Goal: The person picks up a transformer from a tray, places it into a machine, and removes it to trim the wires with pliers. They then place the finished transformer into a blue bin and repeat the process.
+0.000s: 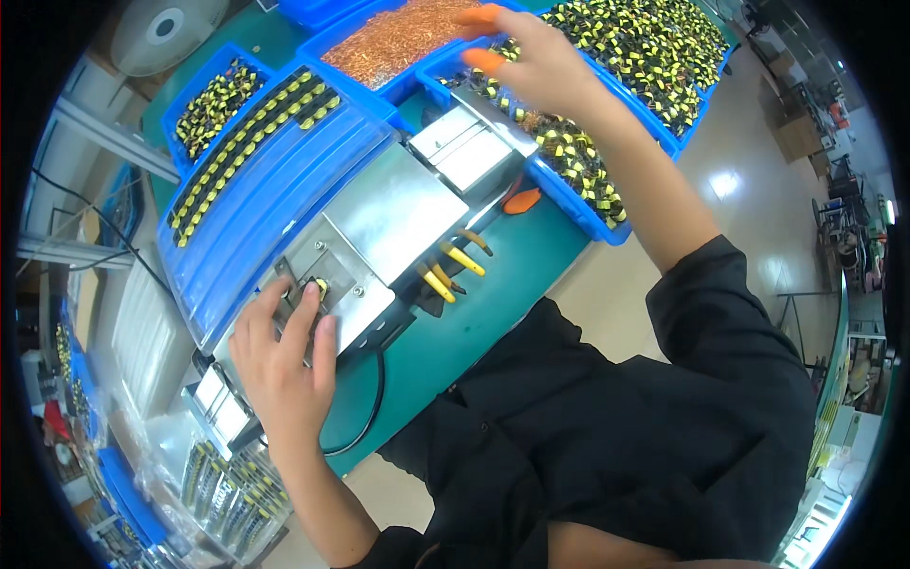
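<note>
Black-and-yellow piece (323, 287) at the left fingertips, right hand over a bin

The small piece sits in the recess of a metal fixture (393, 223), right at the tips of the left hand (284, 370). That hand is bent down over the recess, index finger and thumb close to the piece; whether they pinch it or only rest there, I cannot tell. The right hand (548, 68), slightly blurred, reaches well ahead, its orange-covered thumb and finger spread apart with nothing visible gripped between them.

Below the right hand is a blue bin (569, 207) of similar black-and-yellow pieces; left of that hand, another blue bin (396, 92) holds copper-coloured bits. Beyond the left hand, a blue tray (284, 190) carries rows of the pieces. Between the hands, on the near side of the fixture, are yellow-handled pliers (463, 258) and, closer to the right hand, a loose orange finger cover (522, 201). A black cable (381, 398) curves just right of the left wrist, over the green tabletop (464, 332).
</note>
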